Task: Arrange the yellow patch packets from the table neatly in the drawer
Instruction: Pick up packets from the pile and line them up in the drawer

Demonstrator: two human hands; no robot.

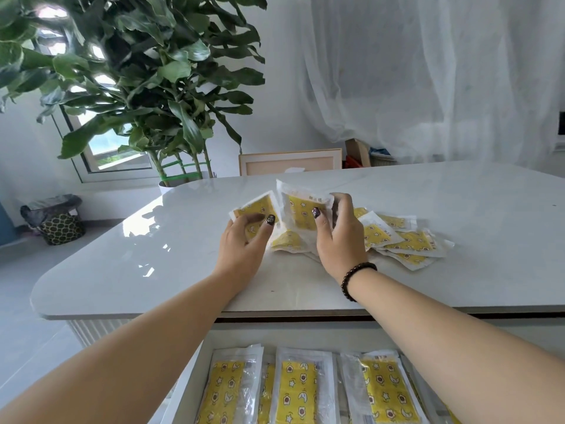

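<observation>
Several yellow patch packets (406,241) lie in a loose heap on the white table (153,255), right of centre. My left hand (244,243) grips one yellow packet (256,206), tilted up off the table. My right hand (339,237), with a dark bead bracelet at the wrist, grips another packet (301,209), held upright, thumb across its front. Below the table's front edge the open drawer (195,371) holds three rows of yellow packets (295,393) lying flat side by side.
A large leafy plant (146,87) stands beyond the table's far left corner. A wooden frame (290,162) leans behind the table, with sheer white curtains (428,71) at the back. A patterned bag (61,228) sits on the floor at left.
</observation>
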